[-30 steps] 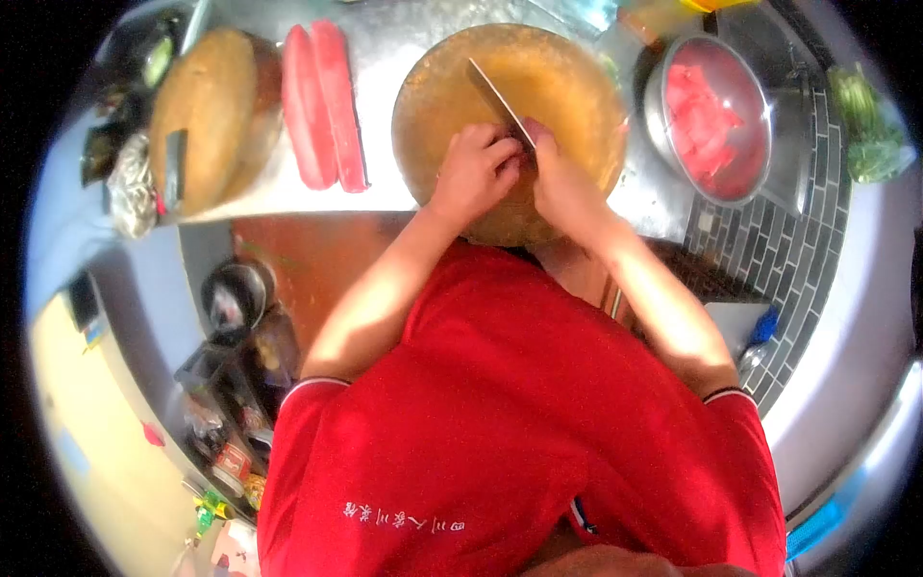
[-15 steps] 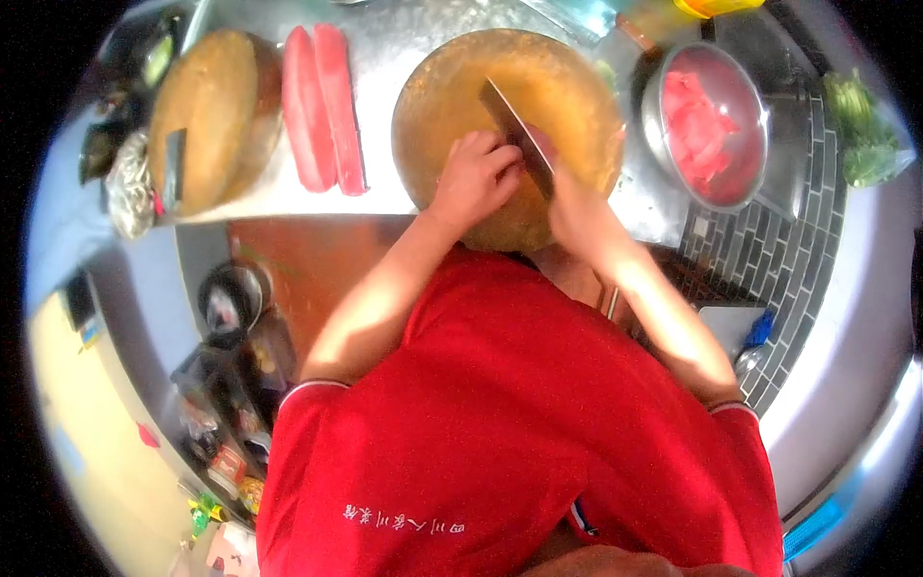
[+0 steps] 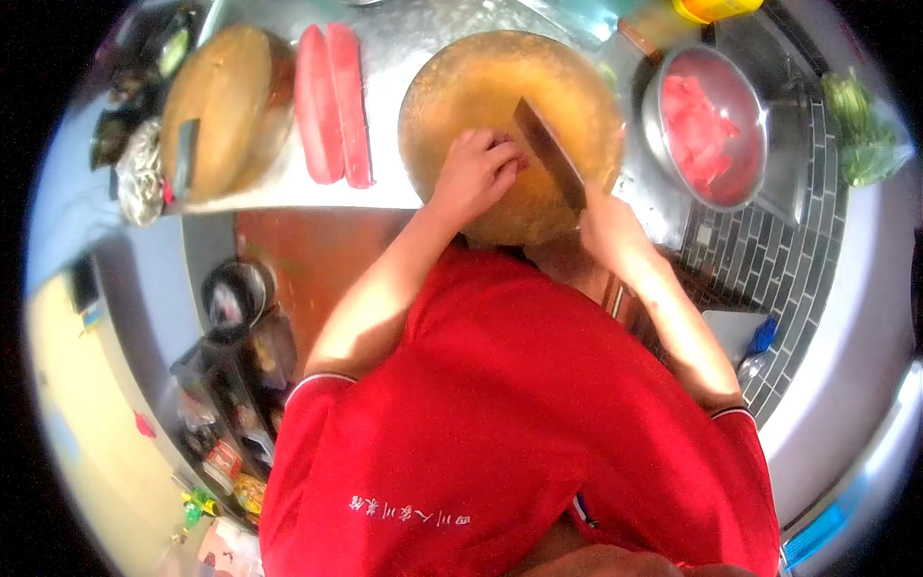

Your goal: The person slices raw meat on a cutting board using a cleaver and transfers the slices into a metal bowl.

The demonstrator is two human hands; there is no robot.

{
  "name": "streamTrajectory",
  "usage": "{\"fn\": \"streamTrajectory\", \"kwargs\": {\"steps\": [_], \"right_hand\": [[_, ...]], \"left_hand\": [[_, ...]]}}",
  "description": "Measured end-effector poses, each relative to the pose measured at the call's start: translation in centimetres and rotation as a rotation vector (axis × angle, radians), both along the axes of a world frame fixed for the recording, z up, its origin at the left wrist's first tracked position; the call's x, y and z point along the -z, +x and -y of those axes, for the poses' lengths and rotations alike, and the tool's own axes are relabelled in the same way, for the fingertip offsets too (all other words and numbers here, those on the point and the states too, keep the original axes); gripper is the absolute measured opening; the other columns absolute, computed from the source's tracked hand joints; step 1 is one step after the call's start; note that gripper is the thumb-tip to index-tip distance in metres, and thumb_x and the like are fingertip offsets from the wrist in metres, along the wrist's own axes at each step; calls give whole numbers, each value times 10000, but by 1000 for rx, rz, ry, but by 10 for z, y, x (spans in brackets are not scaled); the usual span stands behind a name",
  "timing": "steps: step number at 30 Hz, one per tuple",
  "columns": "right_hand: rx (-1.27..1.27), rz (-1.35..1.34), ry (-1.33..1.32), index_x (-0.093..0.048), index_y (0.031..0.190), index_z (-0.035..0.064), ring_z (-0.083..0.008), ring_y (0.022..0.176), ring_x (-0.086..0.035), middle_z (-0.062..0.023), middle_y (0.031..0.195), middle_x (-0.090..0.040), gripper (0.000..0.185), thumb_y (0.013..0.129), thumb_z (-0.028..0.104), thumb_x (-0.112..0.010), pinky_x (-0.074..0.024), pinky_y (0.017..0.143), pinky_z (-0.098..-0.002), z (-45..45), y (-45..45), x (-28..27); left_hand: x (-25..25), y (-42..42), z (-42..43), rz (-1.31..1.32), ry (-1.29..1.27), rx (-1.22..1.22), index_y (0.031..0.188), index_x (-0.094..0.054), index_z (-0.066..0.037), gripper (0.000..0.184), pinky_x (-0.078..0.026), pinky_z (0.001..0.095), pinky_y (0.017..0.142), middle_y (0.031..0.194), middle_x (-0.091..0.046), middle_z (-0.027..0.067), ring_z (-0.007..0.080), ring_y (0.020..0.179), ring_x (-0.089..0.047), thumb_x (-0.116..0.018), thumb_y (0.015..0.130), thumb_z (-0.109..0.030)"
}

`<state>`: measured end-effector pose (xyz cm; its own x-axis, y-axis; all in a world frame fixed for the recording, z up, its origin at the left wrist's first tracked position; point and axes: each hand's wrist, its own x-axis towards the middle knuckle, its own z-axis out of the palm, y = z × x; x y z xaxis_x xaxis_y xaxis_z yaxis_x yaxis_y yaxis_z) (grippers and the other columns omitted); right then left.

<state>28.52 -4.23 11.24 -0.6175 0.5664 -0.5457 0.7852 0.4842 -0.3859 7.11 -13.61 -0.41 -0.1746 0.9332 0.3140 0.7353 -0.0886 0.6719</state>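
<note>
Head view: right hand (image 3: 613,229), right of centre, closed around the grip end of a cleaver (image 3: 548,152); grip itself hidden by the fingers. Blade slants from upper left down to that hand, over the round chopping board (image 3: 510,58) at upper centre. Left hand (image 3: 471,173) at the board's left half, fingers curled together, blade apart from it on its right. Small dark-red bit at the left fingertips; too blurred to tell if it's pinched.

Board sits on a metal worktop (image 3: 385,144), near edge overhanging. 2 long pink-red strips (image 3: 332,106) lie side by side on the worktop, upper left of frame, apart from both hands. Metal bowl (image 3: 750,142) at upper right, pink-red pieces (image 3: 694,120) inside. 2nd round board (image 3: 216,106) at far upper left. Red shirt (image 3: 510,404) fills lower centre.
</note>
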Motion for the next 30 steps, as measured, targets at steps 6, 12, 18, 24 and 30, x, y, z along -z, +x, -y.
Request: {"fn": "streamTrajectory", "kwargs": {"steps": [6,12,18,24,30], "right_hand": [[-12,9,-47,-410,1083,-37,-545,803,-671,-348,793,-655,213,896,-54,-511,-537,694,-608,20,0,-38],[73,41,-161,-402,1275,-53,-571,973,-636,-384,1018,-654,359,926,-31,-484,-514,856,-586,8,-28,-4],[-179,-572,313,-370,1297,-128,-530,859,-679,-355,862,-667,431,893,-52,-498,-536,757,-591,-20,-53,81],[-21,38,-85,-389,1229,-90,-539,839,-676,-360,840,-664,361,885,-55,-496,-527,741,-605,14,-9,-41],[-20,-165,-24,-327,1468,-27,-553,1077,-617,-371,1188,-614,568,916,-64,-453,-499,909,-575,-4,-41,47]], "left_hand": [[3,2,-5,-1,-12,-40,1014,-750,-130,150,-487,454,889,1079,-661,74,312,1015,-605,-744,877,-192],[2,2,-5,14,17,-48,1022,-728,-121,174,-487,461,872,1063,-665,81,322,1021,-615,-742,859,-180],[7,1,-4,17,5,-30,1041,-716,-105,205,-491,480,868,1072,-674,107,353,994,-622,-753,854,-181],[5,0,-5,40,-12,-23,1048,-721,-98,215,-490,483,868,1070,-673,111,356,996,-620,-754,853,-182],[5,-2,-3,13,-52,-43,1075,-726,-96,243,-498,478,881,1096,-680,116,367,1008,-625,-761,845,-167]]}}
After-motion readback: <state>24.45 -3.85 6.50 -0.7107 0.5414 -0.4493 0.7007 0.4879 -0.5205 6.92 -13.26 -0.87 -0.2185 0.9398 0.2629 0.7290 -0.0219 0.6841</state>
